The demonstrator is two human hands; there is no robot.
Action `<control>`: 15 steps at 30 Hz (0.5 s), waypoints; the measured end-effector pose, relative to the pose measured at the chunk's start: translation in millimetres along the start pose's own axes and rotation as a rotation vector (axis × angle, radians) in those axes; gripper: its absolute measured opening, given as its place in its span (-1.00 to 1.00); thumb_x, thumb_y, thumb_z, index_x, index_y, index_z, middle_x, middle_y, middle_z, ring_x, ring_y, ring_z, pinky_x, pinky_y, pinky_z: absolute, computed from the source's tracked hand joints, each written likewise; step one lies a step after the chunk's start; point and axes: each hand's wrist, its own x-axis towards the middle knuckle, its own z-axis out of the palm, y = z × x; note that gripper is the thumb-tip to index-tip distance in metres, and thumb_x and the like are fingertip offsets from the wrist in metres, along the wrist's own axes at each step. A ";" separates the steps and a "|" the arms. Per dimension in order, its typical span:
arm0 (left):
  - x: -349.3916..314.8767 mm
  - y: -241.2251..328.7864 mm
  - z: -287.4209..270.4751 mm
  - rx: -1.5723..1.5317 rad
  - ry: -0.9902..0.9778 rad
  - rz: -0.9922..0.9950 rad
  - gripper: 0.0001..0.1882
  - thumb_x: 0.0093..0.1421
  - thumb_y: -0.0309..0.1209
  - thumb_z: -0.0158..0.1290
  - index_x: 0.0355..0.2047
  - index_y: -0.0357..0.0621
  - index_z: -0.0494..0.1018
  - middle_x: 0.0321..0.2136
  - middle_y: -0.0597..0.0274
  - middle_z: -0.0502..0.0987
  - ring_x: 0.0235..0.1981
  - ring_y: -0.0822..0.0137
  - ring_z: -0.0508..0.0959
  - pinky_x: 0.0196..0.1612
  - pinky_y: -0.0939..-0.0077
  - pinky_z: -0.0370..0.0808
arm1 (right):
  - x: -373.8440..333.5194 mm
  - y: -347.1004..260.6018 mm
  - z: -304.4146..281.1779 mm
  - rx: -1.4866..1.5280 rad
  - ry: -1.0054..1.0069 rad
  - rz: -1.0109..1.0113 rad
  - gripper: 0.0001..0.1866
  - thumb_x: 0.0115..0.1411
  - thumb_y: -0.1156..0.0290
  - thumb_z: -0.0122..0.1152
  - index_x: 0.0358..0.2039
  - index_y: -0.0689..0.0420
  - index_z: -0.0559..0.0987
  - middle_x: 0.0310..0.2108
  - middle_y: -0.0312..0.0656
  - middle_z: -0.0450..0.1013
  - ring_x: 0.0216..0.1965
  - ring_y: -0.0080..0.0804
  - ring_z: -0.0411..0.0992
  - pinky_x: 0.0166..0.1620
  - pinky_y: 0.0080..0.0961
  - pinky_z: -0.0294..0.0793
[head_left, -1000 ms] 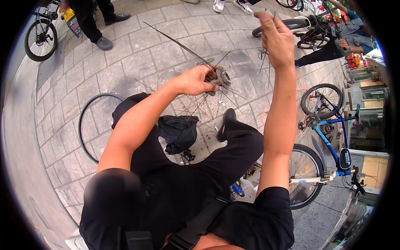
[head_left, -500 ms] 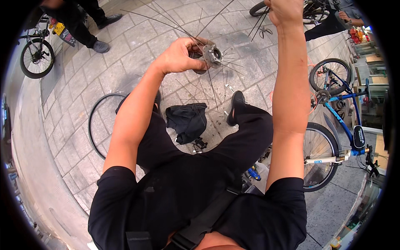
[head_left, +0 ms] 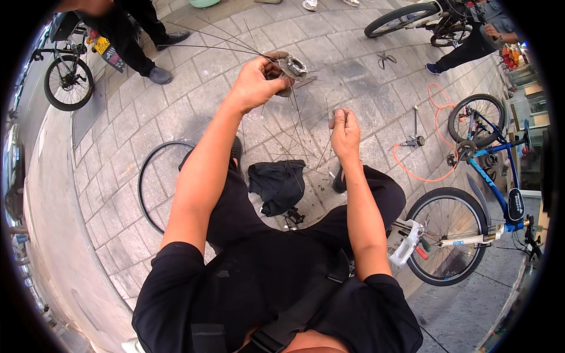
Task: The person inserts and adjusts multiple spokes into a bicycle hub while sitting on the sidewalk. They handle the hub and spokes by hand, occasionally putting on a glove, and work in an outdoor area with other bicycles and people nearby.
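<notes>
My left hand (head_left: 262, 82) is closed around a bare metal bicycle wheel hub (head_left: 293, 67), held above the paving. Loose thin spokes fan out from the hub, several to the upper left and others hanging down. My right hand (head_left: 345, 130) is pinched, lower and to the right of the hub. A thin spoke (head_left: 323, 154) runs by its fingertips; how much of it lies inside the fingers is hidden. Between my legs a black cloth (head_left: 276, 187) lies crumpled on the ground.
A black rim or tyre hoop (head_left: 143, 182) lies by my left leg. At right are a blue bicycle (head_left: 485, 170), an orange hose (head_left: 421, 178) and a pump-like tool (head_left: 415, 141). Scissors-like loops (head_left: 385, 60) lie ahead. People stand at far left and far right.
My right hand has come down and inward from the upper right to near the hub. My left hand has shifted slightly, and the hub has tilted in it.
</notes>
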 end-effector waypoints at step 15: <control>4.9 12.2 19.6 -0.269 0.181 -0.001 -0.39 0.22 -0.70 0.23 0.27 -0.41 0.30 -0.05 0.02 0.62 -0.07 0.28 0.67 -0.01 0.34 0.71 | -46.5 -10.1 43.9 0.214 -0.264 0.061 -0.64 0.45 0.32 0.14 0.13 0.28 0.58 -0.15 -0.03 0.63 -0.18 -0.28 0.60 -0.08 -0.40 0.54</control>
